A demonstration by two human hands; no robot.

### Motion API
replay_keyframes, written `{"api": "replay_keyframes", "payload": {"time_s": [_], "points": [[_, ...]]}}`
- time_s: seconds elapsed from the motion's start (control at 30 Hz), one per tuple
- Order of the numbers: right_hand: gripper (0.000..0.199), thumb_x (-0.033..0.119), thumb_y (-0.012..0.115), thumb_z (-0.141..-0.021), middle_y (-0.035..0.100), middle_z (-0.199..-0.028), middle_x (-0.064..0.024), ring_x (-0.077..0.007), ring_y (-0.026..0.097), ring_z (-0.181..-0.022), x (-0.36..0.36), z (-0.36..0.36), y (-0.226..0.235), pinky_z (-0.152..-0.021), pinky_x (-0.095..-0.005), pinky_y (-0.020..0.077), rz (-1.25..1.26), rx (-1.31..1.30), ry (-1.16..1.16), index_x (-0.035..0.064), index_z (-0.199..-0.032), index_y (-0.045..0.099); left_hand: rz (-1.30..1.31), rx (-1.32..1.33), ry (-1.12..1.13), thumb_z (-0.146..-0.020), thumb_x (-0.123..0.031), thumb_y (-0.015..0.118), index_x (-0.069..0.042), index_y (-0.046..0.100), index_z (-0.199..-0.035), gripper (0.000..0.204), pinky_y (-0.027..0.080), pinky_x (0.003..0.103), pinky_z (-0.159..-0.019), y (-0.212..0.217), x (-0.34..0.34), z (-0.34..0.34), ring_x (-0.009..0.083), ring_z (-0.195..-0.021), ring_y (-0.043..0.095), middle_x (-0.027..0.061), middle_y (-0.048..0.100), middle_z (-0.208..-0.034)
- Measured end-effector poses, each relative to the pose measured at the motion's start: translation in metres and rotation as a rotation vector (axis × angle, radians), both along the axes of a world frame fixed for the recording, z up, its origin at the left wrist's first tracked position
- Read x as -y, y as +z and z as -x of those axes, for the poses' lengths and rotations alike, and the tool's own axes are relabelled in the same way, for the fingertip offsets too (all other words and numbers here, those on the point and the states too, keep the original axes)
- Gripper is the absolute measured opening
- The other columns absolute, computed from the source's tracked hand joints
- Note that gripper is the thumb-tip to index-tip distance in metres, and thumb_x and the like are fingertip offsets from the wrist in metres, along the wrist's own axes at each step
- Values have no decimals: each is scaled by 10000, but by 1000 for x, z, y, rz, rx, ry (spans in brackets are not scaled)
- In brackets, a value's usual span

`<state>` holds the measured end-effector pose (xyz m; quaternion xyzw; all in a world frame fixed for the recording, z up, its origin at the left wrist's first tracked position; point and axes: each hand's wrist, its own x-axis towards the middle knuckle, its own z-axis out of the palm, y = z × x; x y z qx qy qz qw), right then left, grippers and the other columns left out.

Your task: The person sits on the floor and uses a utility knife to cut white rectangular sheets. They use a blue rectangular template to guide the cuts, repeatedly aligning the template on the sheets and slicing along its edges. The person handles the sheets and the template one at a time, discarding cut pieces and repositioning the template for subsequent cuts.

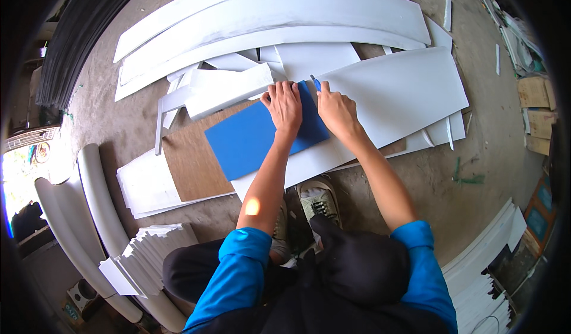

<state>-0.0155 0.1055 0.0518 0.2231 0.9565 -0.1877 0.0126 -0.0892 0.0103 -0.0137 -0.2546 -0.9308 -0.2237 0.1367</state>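
Note:
A flat blue rectangular board (244,141) lies over a brown wooden board (193,150) and a large white sheet (398,90). My left hand (285,105) presses down on the blue board with its fingers stretched toward the far edge. Just right of that board, my right hand (338,111) is closed around a utility knife (316,83) with a blue handle. Its tip points away from me, close to the blue board's far right corner and over the white sheet.
Long white panels (267,13) lie stacked at the far side, with offcuts (229,87) in front. At lower left are a stack of white strips (148,257) and large rolls (101,197). More white strips (482,274) lie at lower right; cardboard boxes (538,114) stand at right.

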Motion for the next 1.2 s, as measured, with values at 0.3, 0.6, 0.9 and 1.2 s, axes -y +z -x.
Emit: {"api": "replay_keyframes", "payload": {"time_s": [0.3,0.6,0.9,1.2], "points": [[298,197,391,-882,593,-659,-236,-386,607,-647,3,11,-26,-596,-466,494,62,-3,30,-45,-1046,451,-1,25,-11,-886,-231,420,-61,528,-850,204,299,408,-822,1,-3,2,243,-894,466,72,523,-861],[246,183,363,-883,600,-762,-253,-420,593,-739,13,-34,-33,-669,-503,466,180,192,46,-20,-1015,407,13,36,26,-886,-235,433,-55,554,-897,216,297,394,-861,0,-2,-3,229,-929,470,59,545,-891],[185,65,415,-798,592,-635,-227,-389,606,-625,40,-144,-27,-549,-468,490,134,227,60,-32,-956,424,-24,-67,9,-873,-245,456,-56,519,-832,203,304,397,-834,-3,-5,-5,235,-883,458,71,512,-840],[165,164,444,-856,576,-571,-183,-353,601,-577,61,-184,-15,-499,-445,477,90,275,16,13,-907,400,-8,-40,-5,-878,-256,443,-58,519,-832,217,305,396,-838,-4,-2,-7,234,-898,456,73,514,-854]]}}
